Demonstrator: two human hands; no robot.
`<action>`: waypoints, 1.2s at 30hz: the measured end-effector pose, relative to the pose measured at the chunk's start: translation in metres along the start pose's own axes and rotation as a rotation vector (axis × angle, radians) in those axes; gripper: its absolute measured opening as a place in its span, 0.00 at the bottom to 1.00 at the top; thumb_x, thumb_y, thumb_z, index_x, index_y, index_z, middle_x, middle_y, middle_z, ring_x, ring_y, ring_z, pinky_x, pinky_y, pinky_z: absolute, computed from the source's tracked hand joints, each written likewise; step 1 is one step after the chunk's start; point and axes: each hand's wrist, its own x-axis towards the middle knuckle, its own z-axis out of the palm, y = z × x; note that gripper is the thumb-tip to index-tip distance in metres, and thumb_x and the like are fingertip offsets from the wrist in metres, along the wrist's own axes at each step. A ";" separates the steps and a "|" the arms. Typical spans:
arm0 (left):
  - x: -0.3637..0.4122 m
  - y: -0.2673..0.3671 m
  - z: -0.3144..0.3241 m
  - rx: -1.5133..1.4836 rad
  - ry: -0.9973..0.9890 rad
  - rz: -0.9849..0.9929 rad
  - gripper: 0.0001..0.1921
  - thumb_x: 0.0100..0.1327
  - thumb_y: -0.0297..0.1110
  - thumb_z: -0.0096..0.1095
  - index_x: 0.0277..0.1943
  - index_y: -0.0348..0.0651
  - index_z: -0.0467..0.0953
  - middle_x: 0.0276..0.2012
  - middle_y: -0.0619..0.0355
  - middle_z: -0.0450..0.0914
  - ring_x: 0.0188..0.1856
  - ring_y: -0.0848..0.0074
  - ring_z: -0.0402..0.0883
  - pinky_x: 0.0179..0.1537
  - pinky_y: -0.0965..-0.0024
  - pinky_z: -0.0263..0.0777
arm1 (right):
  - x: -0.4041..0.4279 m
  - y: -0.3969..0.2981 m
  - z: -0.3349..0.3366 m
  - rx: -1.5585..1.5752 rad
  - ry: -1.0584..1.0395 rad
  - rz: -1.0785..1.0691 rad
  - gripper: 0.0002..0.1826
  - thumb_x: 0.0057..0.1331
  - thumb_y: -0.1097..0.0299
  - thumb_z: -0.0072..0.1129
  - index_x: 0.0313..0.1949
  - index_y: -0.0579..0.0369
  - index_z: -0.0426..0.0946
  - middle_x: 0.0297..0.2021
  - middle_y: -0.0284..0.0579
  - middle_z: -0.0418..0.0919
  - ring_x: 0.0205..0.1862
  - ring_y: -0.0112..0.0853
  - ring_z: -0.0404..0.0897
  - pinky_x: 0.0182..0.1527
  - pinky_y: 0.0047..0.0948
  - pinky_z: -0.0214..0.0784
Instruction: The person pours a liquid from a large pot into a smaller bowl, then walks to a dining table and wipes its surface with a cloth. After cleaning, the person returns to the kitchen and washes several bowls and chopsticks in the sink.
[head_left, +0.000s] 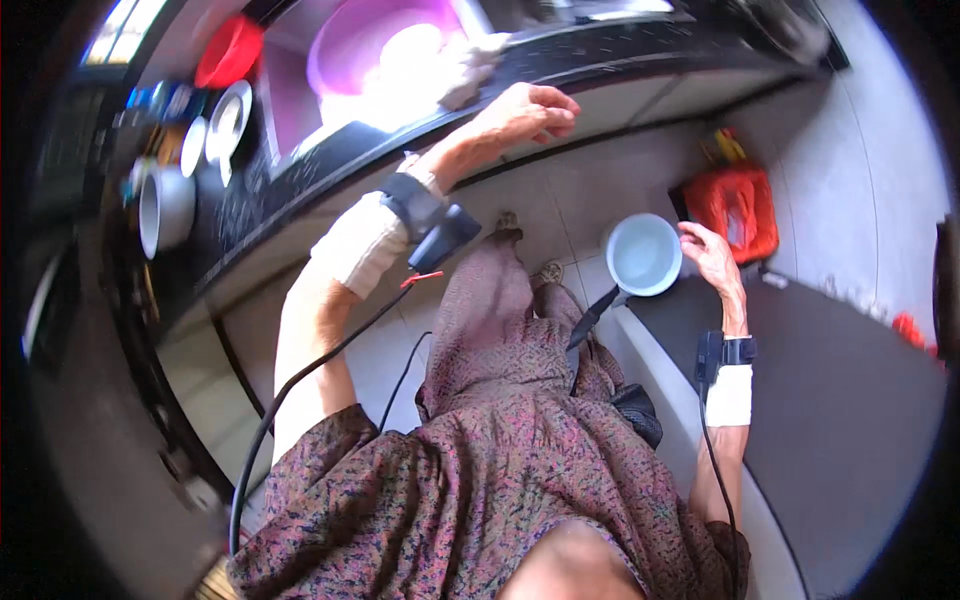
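My left hand (529, 116) is over the front edge of a black countertop (360, 146), fingers loosely bent and apart, with nothing seen in it. Near it on the counter side is a pale crumpled cloth-like thing (472, 71), blurred by glare, beside a large pink-purple basin (337, 56). On my right, a round pale-blue vessel (643, 255) stands at the corner of a dark grey surface (817, 390). Its inside looks smooth and light. My right hand (709, 255) is at its right rim, fingertips touching or very close; whether it grips the rim cannot be told.
A red-lined waste bin (739, 210) stands beyond my right hand. The counter's left end holds a grey pot (166, 212), a white dish (229, 120) and a red bowl (230, 51). A black cable (322, 356) runs from my left wrist device (442, 232).
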 end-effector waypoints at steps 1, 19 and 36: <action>-0.023 -0.005 -0.005 -0.015 0.034 0.031 0.14 0.59 0.37 0.57 0.45 0.37 0.76 0.35 0.59 0.79 0.37 0.80 0.76 0.38 0.76 0.72 | -0.004 -0.028 0.006 -0.012 -0.034 0.049 0.20 0.59 0.69 0.55 0.52 0.56 0.72 0.40 0.48 0.78 0.42 0.30 0.77 0.46 0.27 0.69; -0.187 0.008 -0.148 0.731 0.375 0.168 0.16 0.53 0.38 0.57 0.40 0.37 0.79 0.33 0.50 0.82 0.37 0.68 0.80 0.40 0.67 0.72 | 0.034 -0.188 0.078 -0.511 -0.531 -0.566 0.19 0.58 0.70 0.54 0.49 0.58 0.70 0.40 0.52 0.76 0.41 0.42 0.78 0.43 0.35 0.70; -0.246 -0.074 0.043 0.103 0.987 0.251 0.11 0.58 0.35 0.59 0.39 0.37 0.78 0.36 0.52 0.80 0.40 0.71 0.78 0.42 0.68 0.71 | 0.042 -0.291 0.174 -0.471 -0.928 -0.936 0.14 0.58 0.69 0.59 0.42 0.61 0.74 0.26 0.47 0.78 0.31 0.33 0.78 0.35 0.31 0.70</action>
